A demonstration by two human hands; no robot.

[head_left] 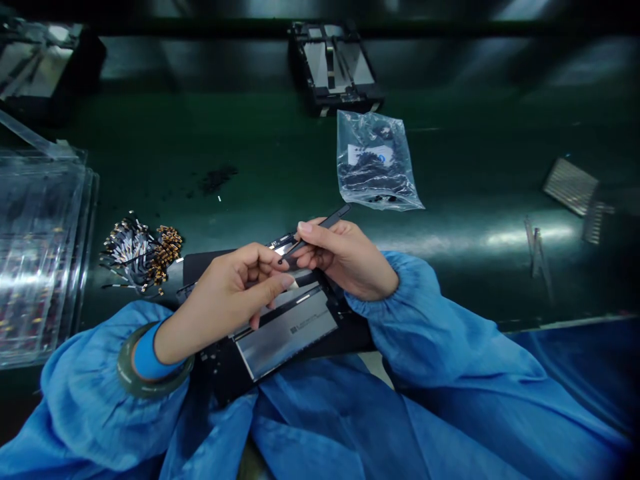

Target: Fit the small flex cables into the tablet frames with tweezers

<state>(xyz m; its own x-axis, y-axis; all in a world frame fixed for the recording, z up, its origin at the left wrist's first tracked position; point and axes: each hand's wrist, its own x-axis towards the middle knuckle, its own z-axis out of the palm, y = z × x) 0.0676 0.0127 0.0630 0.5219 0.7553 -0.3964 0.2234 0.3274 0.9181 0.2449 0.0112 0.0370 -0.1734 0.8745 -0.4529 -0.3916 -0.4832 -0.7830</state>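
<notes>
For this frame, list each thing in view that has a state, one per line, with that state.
right hand: gripping a black tweezers-like tool, tip down at the device.
left hand: fingers pinched together over the device.
opened device: lying flat, inner metal plate exposed.
plastic bag: lying flat, dark parts inside; seal not discernible.
small connector parts: heaped loose on the belt.
clear trays: stacked at left.

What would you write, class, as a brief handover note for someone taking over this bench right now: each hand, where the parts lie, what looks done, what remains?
Left hand: fingers pinched over the open device at the bench edge, steadying it.
Right hand: holds a thin black tool, tip down at the device's upper edge.
Parts: pile of small flex cables on the left, clear trays beyond them; a clear bag of parts sits behind the hands.
Done: the device lies open, its metal plate exposed.
Left: whatever the tool tip is working on; too small to tell.
</notes>
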